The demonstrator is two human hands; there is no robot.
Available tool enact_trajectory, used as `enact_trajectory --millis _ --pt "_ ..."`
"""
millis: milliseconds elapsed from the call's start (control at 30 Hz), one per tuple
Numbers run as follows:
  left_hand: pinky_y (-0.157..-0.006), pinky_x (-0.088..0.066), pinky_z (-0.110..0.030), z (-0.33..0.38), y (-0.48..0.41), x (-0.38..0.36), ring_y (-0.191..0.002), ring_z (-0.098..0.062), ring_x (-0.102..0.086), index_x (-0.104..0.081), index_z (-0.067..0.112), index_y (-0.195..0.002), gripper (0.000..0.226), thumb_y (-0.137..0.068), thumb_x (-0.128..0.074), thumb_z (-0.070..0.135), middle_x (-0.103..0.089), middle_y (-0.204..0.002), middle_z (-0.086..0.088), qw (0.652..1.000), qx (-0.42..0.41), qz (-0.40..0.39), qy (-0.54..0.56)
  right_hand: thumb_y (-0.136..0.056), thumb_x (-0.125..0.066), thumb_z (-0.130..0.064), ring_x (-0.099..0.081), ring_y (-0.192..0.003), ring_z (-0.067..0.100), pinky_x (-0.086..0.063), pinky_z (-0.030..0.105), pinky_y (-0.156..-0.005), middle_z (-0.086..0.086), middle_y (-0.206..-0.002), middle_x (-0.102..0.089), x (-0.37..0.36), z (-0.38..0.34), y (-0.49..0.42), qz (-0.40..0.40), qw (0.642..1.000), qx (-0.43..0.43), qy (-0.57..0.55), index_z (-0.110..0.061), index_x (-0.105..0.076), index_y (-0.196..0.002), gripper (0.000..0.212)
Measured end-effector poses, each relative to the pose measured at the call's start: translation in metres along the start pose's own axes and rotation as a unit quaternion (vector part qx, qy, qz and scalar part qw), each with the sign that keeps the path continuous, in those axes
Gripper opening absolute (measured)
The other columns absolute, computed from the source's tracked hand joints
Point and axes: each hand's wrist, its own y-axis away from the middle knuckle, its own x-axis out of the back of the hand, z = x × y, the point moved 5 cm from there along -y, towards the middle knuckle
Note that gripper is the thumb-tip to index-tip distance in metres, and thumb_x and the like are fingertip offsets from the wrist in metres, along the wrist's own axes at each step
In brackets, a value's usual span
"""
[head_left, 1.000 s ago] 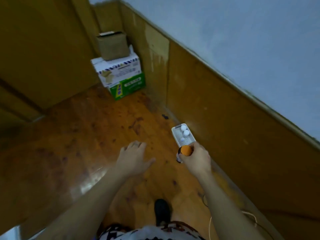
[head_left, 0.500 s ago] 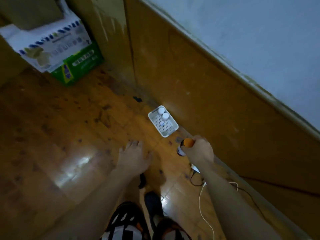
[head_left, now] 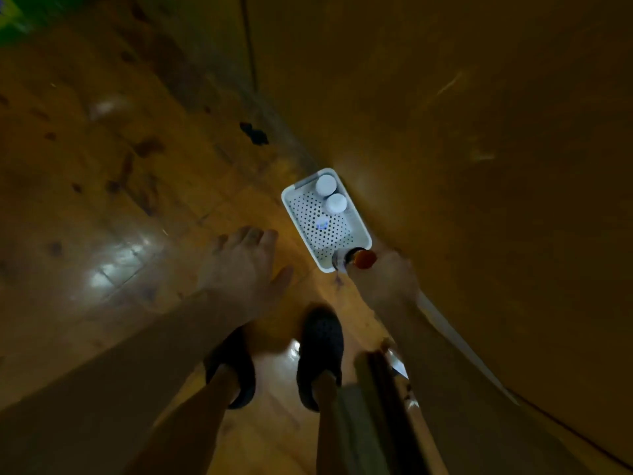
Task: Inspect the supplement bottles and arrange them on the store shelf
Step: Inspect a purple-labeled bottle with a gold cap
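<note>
Holding a supplement bottle [head_left: 354,259] in my right hand [head_left: 387,281], I am looking straight down in dim light. My fingers on that side are clasping the bottle's body, though the back of my hand is hiding most of them. The bottle is lying tilted, its orange cap [head_left: 365,258] pointing toward the wooden wall panel [head_left: 445,132] and its pale label band toward the floor; the print on that band is blurring too much for me to read.

The bottle is hanging over the near corner of a white perforated basket [head_left: 310,217], and I cannot tell whether it is touching the rim. The basket is sitting on the wooden floor [head_left: 120,200], just beside the wall panel. Two white-capped bottles [head_left: 325,184] are standing side by side in its far corner on the wall side. A small pale thing with a blue mark [head_left: 323,223] is lying near the basket's middle; I cannot make out any lettering.

My left hand [head_left: 245,272] is hovering above the floor, left of the basket, its fingers [head_left: 251,234] loose and spread, grasping nothing. My dark shoes [head_left: 320,347] are showing below both hands. A green patch [head_left: 8,18] is glowing in the far left corner, unreadable.
</note>
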Motion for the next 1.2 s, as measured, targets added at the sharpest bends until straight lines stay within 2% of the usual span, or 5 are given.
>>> enact_trajectory --millis 200,467,867,1033,1200 --pt "-0.110 -0.028 -0.042 0.007 -0.114 -0.094 -0.136 -0.026 -0.036 -0.037 0.017 -0.144 0.065 -0.092 -0.047 0.055 -0.046 -0.144 -0.007 0.998 0.023 0.009 0.063 -0.083 -0.070 -0.043 -0.064 -0.102 0.029 -0.040 0.029 -0.069 0.010 -0.111 -0.066 -0.089 0.021 -0.117 0.002 1.000 -0.003 0.004 -0.009 -0.057 -0.117 0.050" --pt "-0.105 -0.033 -0.042 0.016 -0.179 -0.168 -0.131 -0.025 -0.042 -0.044 0.016 -0.136 0.059 -0.091 -0.046 0.055 -0.053 -0.135 -0.007 0.998 0.006 0.035 0.059 -0.088 -0.068 -0.032 -0.057 -0.116 0.030 -0.047 0.034 -0.085 0.009 -0.129 -0.055 -0.135 0.026 -0.191 0.029 0.992 0.087 0.089 -0.013 -0.050 -0.129 0.049" --pt "-0.106 -0.034 -0.047 0.003 -0.191 -0.167 -0.133 -0.027 -0.042 -0.044 0.014 -0.138 0.064 -0.089 -0.045 0.055 -0.053 -0.137 -0.009 0.998 -0.034 0.052 0.025 -0.089 -0.066 -0.043 -0.058 -0.110 0.026 -0.046 0.033 -0.081 0.007 -0.128 -0.047 -0.155 0.030 -0.209 0.032 0.986 0.090 0.136 -0.014 -0.049 -0.125 0.049" --pt "-0.109 -0.033 -0.046 0.000 -0.176 -0.144 -0.134 -0.026 -0.041 -0.045 0.016 -0.138 0.064 -0.088 -0.040 0.055 -0.053 -0.137 -0.007 0.998 -0.038 0.045 0.001 -0.083 -0.070 -0.050 -0.044 -0.127 0.028 -0.041 0.036 -0.096 0.011 -0.137 -0.041 -0.151 0.028 -0.200 0.012 0.990 0.093 0.108 -0.012 -0.038 -0.137 0.073" --pt "-0.110 -0.032 -0.045 -0.005 -0.148 -0.097 -0.136 -0.027 -0.038 -0.042 0.014 -0.141 0.063 -0.091 -0.046 0.053 -0.050 -0.141 -0.009 0.997 -0.043 0.064 -0.026 -0.084 -0.070 -0.048 -0.040 -0.130 0.027 -0.035 0.039 -0.104 0.009 -0.140 -0.043 -0.109 0.010 -0.152 0.026 0.991 0.121 0.060 -0.016 -0.037 -0.142 0.073"
